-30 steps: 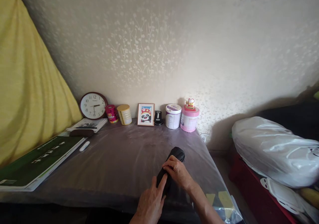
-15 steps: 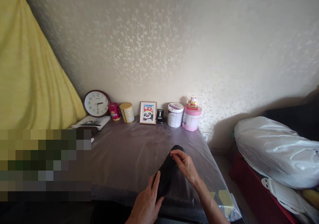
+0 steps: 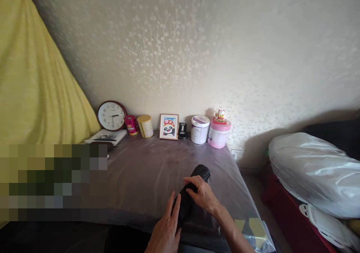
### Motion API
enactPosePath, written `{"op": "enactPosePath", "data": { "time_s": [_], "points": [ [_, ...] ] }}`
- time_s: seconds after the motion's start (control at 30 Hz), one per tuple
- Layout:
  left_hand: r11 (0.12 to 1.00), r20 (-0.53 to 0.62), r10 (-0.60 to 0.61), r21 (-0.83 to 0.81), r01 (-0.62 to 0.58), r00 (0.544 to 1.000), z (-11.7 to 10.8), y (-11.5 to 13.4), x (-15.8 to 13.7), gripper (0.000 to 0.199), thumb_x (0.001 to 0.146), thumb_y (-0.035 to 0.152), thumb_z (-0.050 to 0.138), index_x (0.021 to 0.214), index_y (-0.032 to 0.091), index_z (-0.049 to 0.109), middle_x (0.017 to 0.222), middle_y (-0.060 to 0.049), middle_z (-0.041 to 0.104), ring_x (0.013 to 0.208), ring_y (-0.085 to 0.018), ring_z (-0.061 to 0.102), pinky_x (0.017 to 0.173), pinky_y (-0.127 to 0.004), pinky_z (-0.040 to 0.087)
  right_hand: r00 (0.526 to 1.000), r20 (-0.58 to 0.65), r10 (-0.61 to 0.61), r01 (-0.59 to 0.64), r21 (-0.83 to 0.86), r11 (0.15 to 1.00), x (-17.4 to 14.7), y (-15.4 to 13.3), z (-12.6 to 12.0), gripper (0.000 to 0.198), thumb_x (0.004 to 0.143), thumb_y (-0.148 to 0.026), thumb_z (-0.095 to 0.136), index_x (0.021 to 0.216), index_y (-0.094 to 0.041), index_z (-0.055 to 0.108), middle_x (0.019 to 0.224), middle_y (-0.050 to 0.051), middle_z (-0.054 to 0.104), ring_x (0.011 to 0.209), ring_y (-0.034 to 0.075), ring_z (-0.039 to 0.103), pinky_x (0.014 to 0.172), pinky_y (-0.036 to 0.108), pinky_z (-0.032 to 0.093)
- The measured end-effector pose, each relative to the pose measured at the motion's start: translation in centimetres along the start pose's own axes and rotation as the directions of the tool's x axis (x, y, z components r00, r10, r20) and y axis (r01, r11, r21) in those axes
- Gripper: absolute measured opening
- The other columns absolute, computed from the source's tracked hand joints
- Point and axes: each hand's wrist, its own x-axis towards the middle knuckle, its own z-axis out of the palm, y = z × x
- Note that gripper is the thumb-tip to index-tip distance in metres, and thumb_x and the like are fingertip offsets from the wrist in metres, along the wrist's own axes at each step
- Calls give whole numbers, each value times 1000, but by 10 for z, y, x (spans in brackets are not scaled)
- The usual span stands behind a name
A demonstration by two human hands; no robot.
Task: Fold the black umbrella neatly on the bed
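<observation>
A long black bundle (image 3: 203, 170), soft-looking and narrow, lies slanting on the covered table; its exact kind is unclear. My left hand (image 3: 166, 226) holds its near part, fingers laid along the left side and thumb at the near end. Over its middle, my right hand (image 3: 200, 193) is bent, with the fingertips pressed on the dark surface from above. The far rounded end sticks out beyond my right hand. Part of the near end is hidden by my hands.
Along the wall stand a clock (image 3: 112, 115), a magenta can (image 3: 131, 125), a yellow-lidded can (image 3: 145, 127), a panda picture frame (image 3: 169, 126), a small black item (image 3: 182, 130), a white tub (image 3: 200, 130) and a pink-lidded tub (image 3: 218, 135) bearing a cat figurine (image 3: 221, 115). A plastic bag (image 3: 309, 166) lies right.
My right hand has moved from the bundle's far end back toward its middle, uncovering the far tip. My left hand stays at the near part. The view has shifted slightly.
</observation>
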Motion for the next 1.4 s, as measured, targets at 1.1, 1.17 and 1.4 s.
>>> {"op": "enactPosePath", "data": {
  "time_s": [1.1,1.17,1.4],
  "points": [
    [990,-203,-127,-88,111,971,-27,-42,4,56,89,32,30,141,19,14,146,-15,26,124,-27,44,89,-38,48,825,-318,467,-378,304,875,-93,74,-42,37,77,-52,53,90,-19,68,78,6,70,77,21,65,71,30,51],
    [996,-179,-70,37,78,981,-28,-41,4,62,88,20,29,142,28,2,151,-12,13,112,-25,55,79,-33,52,830,-334,447,-373,265,889,-93,73,-42,35,77,-49,53,89,-20,68,78,5,70,75,21,65,72,30,51],
    [971,-98,-39,230,61,994,-21,-38,14,92,67,-9,29,139,36,-8,153,-10,0,106,-18,58,65,-20,47,852,-340,398,-348,201,916,-94,71,-40,30,79,-44,50,88,-21,67,79,5,70,76,21,64,72,30,50]
  ]
}}
